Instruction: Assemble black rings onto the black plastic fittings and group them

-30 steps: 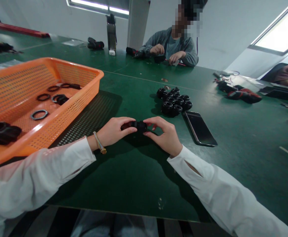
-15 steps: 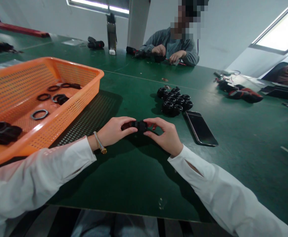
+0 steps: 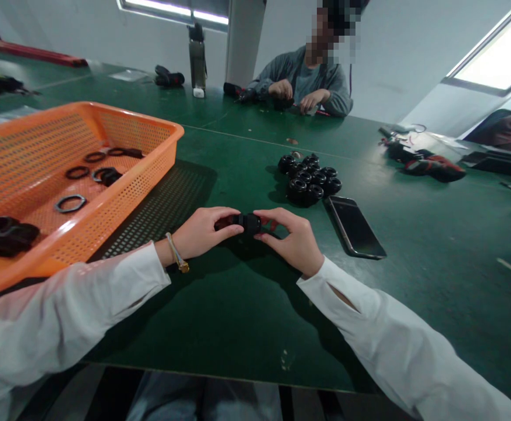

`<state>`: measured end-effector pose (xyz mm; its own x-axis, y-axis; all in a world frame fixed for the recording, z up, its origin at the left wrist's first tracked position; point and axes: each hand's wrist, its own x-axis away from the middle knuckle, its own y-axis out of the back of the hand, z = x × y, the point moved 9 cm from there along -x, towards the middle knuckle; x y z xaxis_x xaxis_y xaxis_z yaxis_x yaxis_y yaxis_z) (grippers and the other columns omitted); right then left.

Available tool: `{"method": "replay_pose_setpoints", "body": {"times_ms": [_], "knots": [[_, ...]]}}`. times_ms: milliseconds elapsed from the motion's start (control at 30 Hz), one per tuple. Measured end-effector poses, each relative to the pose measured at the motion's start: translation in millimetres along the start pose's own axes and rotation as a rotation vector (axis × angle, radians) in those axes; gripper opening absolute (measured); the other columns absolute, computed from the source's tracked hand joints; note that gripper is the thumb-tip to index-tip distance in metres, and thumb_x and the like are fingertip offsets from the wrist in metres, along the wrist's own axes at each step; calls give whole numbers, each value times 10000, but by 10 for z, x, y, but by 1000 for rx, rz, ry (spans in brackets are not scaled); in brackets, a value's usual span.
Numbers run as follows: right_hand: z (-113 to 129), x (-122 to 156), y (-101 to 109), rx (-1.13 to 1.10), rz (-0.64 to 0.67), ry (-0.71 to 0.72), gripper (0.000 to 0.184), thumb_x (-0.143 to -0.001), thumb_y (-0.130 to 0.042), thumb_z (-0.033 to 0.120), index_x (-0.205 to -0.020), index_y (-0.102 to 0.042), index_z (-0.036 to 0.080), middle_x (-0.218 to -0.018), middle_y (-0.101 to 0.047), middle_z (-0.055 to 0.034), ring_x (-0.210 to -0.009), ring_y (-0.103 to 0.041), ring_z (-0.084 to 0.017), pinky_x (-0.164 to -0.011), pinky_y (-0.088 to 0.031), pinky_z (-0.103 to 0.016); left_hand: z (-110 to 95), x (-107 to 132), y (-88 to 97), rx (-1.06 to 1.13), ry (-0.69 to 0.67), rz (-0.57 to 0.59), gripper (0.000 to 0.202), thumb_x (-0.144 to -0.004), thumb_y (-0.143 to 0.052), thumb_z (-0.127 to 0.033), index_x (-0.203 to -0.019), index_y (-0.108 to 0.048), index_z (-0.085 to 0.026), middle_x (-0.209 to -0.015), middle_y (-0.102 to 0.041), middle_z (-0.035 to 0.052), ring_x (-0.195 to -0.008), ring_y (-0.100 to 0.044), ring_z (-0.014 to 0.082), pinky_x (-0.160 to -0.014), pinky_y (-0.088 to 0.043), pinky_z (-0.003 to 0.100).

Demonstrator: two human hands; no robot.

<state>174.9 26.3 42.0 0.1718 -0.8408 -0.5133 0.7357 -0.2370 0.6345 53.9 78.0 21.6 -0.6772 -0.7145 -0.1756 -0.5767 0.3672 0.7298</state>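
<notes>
A black cable gland (image 3: 249, 224) lies sideways between my two hands, just above the green table (image 3: 220, 327). My left hand (image 3: 209, 231) pinches its left end between thumb and fingers. On the other end, the thumb and fingertips of my right hand (image 3: 293, 237) are closed. My fingers hide both ends of the gland. Beyond my right hand stands a cluster of several black cable glands (image 3: 310, 178), packed close together. To my left, an orange basket (image 3: 137, 196) holds black rings, a grey hex nut (image 3: 70, 203) and several black parts (image 3: 7, 235).
A phone (image 3: 355, 227) lies flat to the right of my right hand. Across the table a person (image 3: 308, 82) in a grey-blue jacket works with both hands. Red and black tools (image 3: 431, 164) lie at the far right; a tall bottle-like object (image 3: 197, 61) stands at the back.
Both hands keep their grip on the gland, with hardly any movement of the fingers. The rest of the table looks the same.
</notes>
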Motion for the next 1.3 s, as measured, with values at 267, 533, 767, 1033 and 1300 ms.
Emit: {"method": "replay_pose_setpoints", "body": {"times_ms": [267, 533, 767, 1033, 1300], "knots": [[25, -3, 25, 16, -33, 18, 346, -711, -685, 159, -1045, -644, 241, -884, -687, -17, -778, -634, -167, -739, -530, -335, -9, -2, 0, -2, 0, 7, 438, -816, -502, -449, -1062, -644, -115, -967, -702, 90, -833, -634, 208, -721, -481, 284], [30, -8, 4, 20, -6, 28, 250, -729, -692, 193, -974, -661, 235, -879, -690, -24, -773, -631, -169, -729, -527, -330, -2, 2, 1, -25, -6, 6, 421, -824, -503, -444, -1060, -642, -124, -957, -706, 81, -827, -636, 204, -715, -483, 284], [32, -11, 3, 18, 10, 28, 264, -747, -684, 212, -1010, -660, 220, -867, -689, -33, -785, -631, -174, -743, -521, -330, -4, 3, 4, -16, -3, 1, 431, -820, -503, -439, -1060, -643, -109, -975, -702, 92, -831, -633, 208, -721, -482, 291], [8, -8, -13, -9, 33, 7, 321, -722, -675, 174, -1037, -658, 234, -871, -682, -22, -781, -628, -171, -744, -520, -332, 6, 3, 5, -14, -8, 2, 412, -827, -500, -443, -1060, -642, -135, -954, -709, 71, -827, -637, 200, -715, -487, 280], [-20, -14, -5, -45, 8, -25, 310, -714, -682, 149, -1012, -677, 234, -907, -667, -31, -799, -626, -164, -703, -528, -311, -7, 4, -6, -4, -7, 13, 432, -823, -491, -451, -1059, -644, -122, -966, -702, 86, -839, -634, 214, -723, -484, 292]]}}
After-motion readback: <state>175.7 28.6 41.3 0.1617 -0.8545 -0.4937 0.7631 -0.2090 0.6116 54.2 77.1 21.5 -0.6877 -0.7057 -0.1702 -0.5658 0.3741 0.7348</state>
